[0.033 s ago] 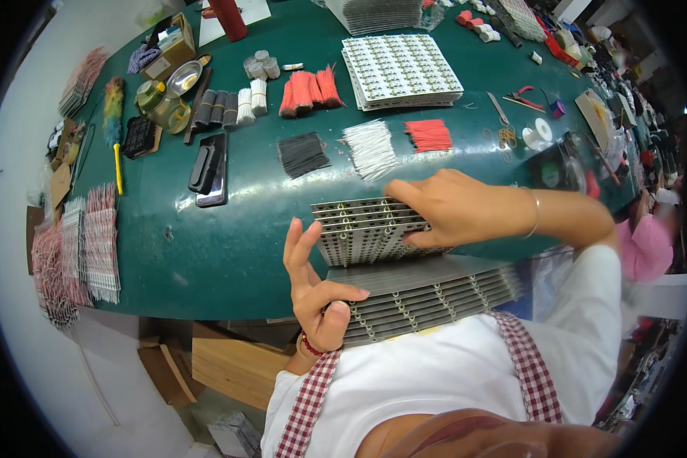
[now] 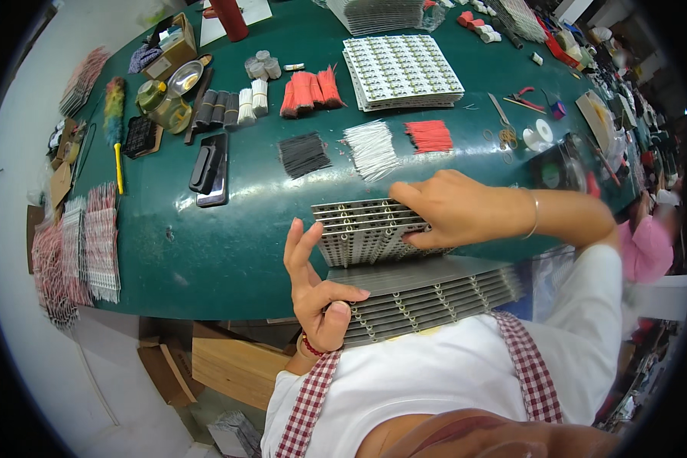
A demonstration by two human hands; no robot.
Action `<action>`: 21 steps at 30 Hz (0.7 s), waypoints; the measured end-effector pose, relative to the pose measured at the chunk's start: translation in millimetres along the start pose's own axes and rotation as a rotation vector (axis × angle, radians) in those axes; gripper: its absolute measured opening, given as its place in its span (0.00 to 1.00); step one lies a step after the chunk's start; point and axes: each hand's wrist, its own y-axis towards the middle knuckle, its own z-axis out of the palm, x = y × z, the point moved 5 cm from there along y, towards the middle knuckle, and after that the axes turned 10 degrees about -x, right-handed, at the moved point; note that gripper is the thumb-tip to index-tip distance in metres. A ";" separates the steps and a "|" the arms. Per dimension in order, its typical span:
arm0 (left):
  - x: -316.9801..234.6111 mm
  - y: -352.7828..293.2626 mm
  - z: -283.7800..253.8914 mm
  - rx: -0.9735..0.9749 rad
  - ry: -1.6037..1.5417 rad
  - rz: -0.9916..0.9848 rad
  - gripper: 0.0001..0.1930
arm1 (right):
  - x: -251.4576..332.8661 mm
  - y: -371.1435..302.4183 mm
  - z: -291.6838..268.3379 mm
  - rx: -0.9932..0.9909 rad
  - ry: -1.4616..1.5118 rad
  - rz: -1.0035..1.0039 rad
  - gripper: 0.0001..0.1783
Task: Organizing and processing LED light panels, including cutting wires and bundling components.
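Two stacks of thin grey panels with rows of small ring-like fittings, which look like circuit board panels, stand edge-on before me. My right hand (image 2: 454, 210) is closed over the far stack (image 2: 362, 233), fingers on its top edge and thumb on the near side. My left hand (image 2: 317, 294) pinches the left end of the near stack (image 2: 427, 309) between thumb and forefinger. Its other fingers point up beside the far stack's left edge. The near stack leans against my shirt, and a smooth panel (image 2: 416, 273) lies between the stacks.
Beyond the stacks on the green table (image 2: 229, 259) lie black wires (image 2: 304, 155), white wires (image 2: 370, 149) and red wires (image 2: 428, 137). Farther back is a pile of white panels (image 2: 403, 70). A phone (image 2: 214, 187) lies left; scissors (image 2: 501, 114) and a wire spool (image 2: 540, 134) lie right.
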 end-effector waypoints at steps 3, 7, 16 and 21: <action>-1.1 1.1 -0.3 0.005 -0.004 0.001 0.21 | 7.0 -4.4 -10.9 -0.011 -0.055 -0.013 0.22; -1.7 -2.2 -3.5 -0.120 -0.017 0.061 0.21 | -32.4 -2.0 -76.2 -0.489 0.042 0.034 0.22; -3.7 -0.3 4.8 0.150 -0.218 -0.065 0.13 | -216.1 44.6 -52.0 -1.413 1.768 0.442 0.21; -4.7 2.4 6.0 0.126 -0.228 -0.025 0.11 | -291.6 88.7 -17.9 -1.689 1.968 0.526 0.18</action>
